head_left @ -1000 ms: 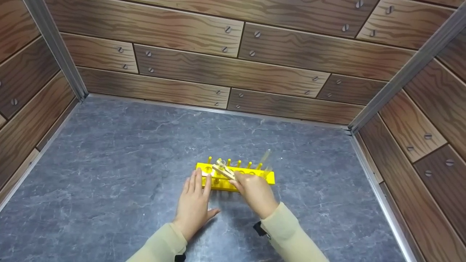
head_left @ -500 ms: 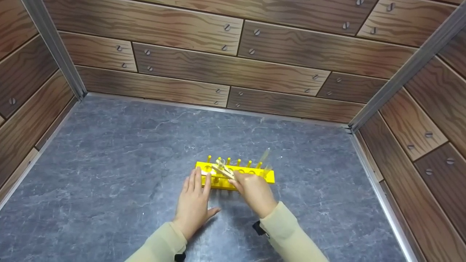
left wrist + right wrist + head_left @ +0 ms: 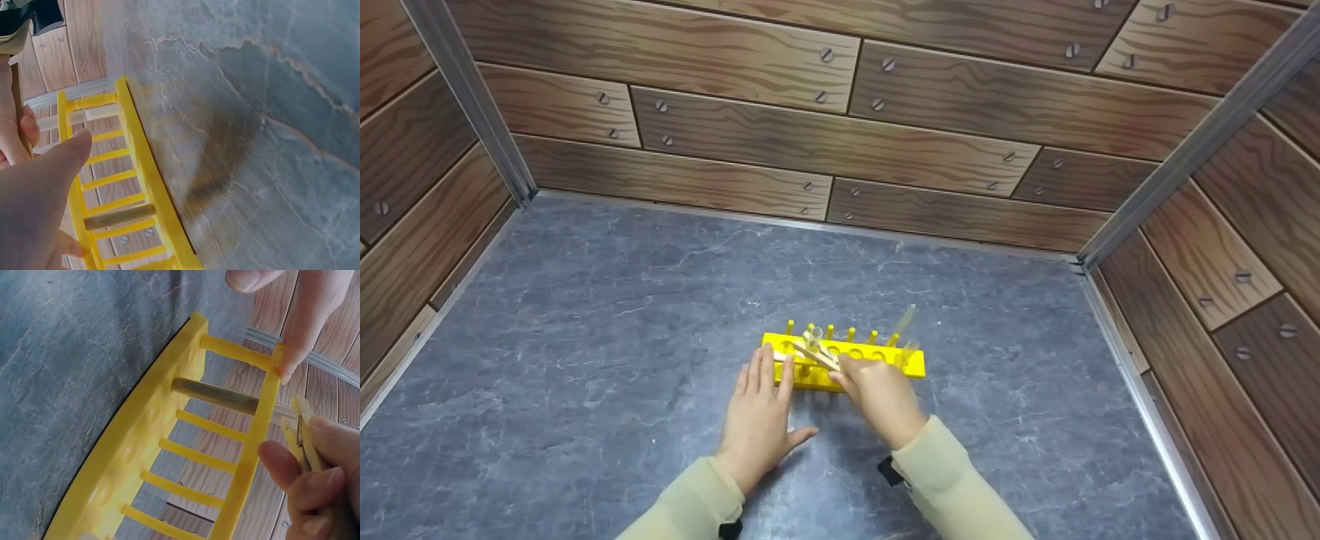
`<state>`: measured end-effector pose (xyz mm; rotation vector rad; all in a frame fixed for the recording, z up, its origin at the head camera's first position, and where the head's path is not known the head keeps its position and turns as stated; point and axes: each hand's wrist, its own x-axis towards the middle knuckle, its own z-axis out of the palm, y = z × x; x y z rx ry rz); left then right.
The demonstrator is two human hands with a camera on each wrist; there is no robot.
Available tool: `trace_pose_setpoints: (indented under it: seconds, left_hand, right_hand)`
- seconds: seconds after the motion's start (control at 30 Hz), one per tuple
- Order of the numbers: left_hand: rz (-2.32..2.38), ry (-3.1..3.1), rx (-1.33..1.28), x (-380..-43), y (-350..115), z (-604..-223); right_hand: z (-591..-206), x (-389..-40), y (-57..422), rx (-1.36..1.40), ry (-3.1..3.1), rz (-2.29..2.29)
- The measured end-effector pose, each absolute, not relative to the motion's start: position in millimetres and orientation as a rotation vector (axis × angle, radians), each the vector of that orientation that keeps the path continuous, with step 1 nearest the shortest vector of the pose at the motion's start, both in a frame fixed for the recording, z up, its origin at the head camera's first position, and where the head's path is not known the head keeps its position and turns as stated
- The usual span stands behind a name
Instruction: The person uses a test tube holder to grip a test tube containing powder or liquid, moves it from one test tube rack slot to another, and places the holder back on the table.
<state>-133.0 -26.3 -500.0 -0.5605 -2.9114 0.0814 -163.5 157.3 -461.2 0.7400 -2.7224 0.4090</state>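
A yellow test tube rack (image 3: 916,364) stands upright on the grey surface. My left hand (image 3: 756,420) rests at its left end, fingers straight, index fingertip on the top bar, thumb spread to the side. My right hand (image 3: 883,394) grips a wooden test tube clamp (image 3: 819,358) over the rack. The clamp's front end is at the neck of a glass test tube (image 3: 814,337) in a hole near the left end. In the right wrist view this test tube (image 3: 216,395) reaches down to the rack's base and holds yellow-brown liquid.
Another clear tube (image 3: 911,352) stands at the rack's right end, and a clear tube (image 3: 907,319) slants up by the rearmost right peg. Wood-patterned walls (image 3: 735,142) enclose the grey surface (image 3: 622,315) at the back and both sides.
The clamp's front end has shifted slightly left and its tips look a little wider apart around the tube's neck. My left hand keeps its place on the rack.
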Motion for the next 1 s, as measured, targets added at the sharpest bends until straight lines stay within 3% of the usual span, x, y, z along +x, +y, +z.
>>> trace_pose_setpoints:
  seconds: [1.0]
  left_hand:
    - [0.091,-2.898,-0.56,-133.0,-25.8,-499.4]
  right_hand:
    - [-469.1,-164.2,156.1,0.689,-2.743,0.386]
